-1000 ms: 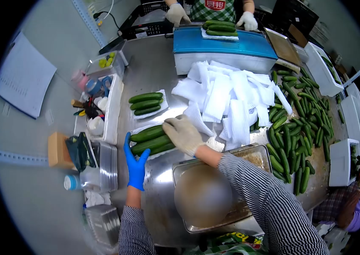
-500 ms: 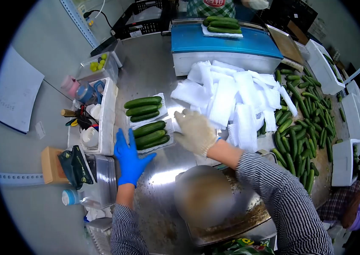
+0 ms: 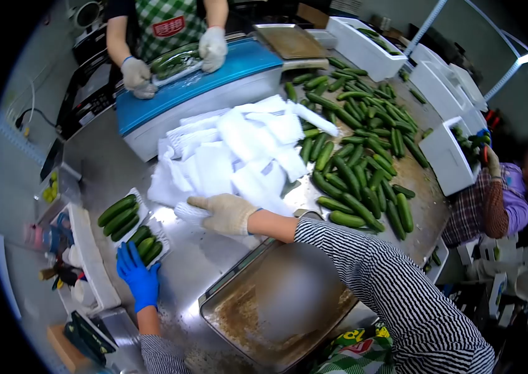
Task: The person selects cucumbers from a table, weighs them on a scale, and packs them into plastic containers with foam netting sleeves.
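Observation:
My left hand [image 3: 137, 276], in a blue glove, rests with its fingers stretched over the near end of a cucumber group [image 3: 145, 242] lying on a white pad. Just beyond it, more cucumbers [image 3: 118, 215] lie side by side on another white pad [image 3: 141, 203]. My right hand [image 3: 229, 214], in a beige knit glove, is closed with thumb and fingers on a white absorbent pad [image 3: 191, 214] at the near edge of the heap of loose white pads [image 3: 226, 153]. Part of that pad is hidden by the glove.
Many loose cucumbers [image 3: 363, 168] cover the table's right side. A brown-stained tray [image 3: 232, 318] lies close in front. Across the table, a co-worker's gloved hands [image 3: 213, 50] hold film-wrapped cucumbers on a blue-topped box [image 3: 239, 62]. White foam boxes [image 3: 445, 156] and another person [image 3: 513, 193] are right.
The view has swung right. My right hand has moved from beside the cucumber groups onto a pad at the heap. The co-worker's hands are now on wrapped cucumbers. My left hand stays by the near group.

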